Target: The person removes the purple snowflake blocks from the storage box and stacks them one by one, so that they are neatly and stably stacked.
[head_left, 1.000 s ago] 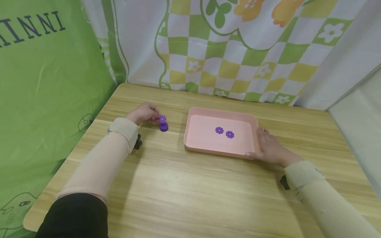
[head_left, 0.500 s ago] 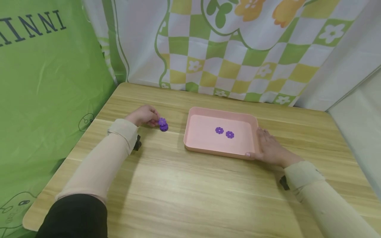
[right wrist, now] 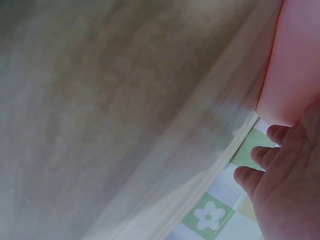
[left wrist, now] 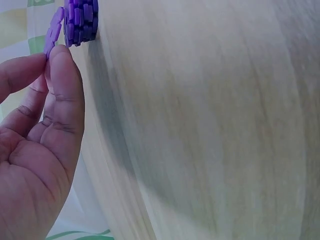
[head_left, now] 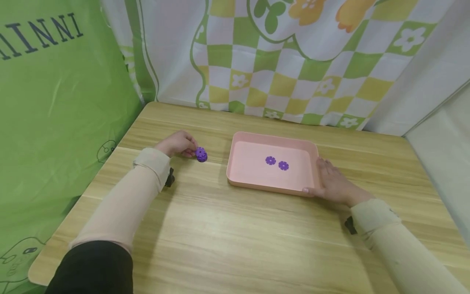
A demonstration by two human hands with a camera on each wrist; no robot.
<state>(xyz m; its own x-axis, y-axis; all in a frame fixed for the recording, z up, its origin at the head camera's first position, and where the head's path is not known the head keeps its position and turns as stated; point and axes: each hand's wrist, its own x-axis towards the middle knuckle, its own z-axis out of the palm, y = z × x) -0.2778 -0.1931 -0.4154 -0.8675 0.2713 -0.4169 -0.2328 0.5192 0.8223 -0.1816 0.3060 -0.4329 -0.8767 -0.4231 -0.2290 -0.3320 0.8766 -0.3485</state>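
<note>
Between thumb and fingertips my left hand [head_left: 178,144] pinches a purple notched plastic disc [left wrist: 54,29]. In the left wrist view this disc leans just beside a short stack of similar purple discs [left wrist: 82,21] standing on the table. From the head view it overlaps the top of the stack; whether they touch I cannot tell. My right hand [head_left: 337,182] rests against the right end of a shallow pink tray [head_left: 249,185], fingers extended along its outside and thumb at the near corner. Two purple notched discs [head_left: 277,163] lie flat inside the tray, side by side.
The wooden table [head_left: 220,237] carries the tray right of its middle and the stack to the left. A checkered, flowered curtain [head_left: 279,73] hangs behind the back edge. Green cloth [head_left: 62,114] borders the left side.
My left hand has lowered slightly, bringing the pinched disc down from behind the stack to overlap its top. The right hand and the tray stay in place.
</note>
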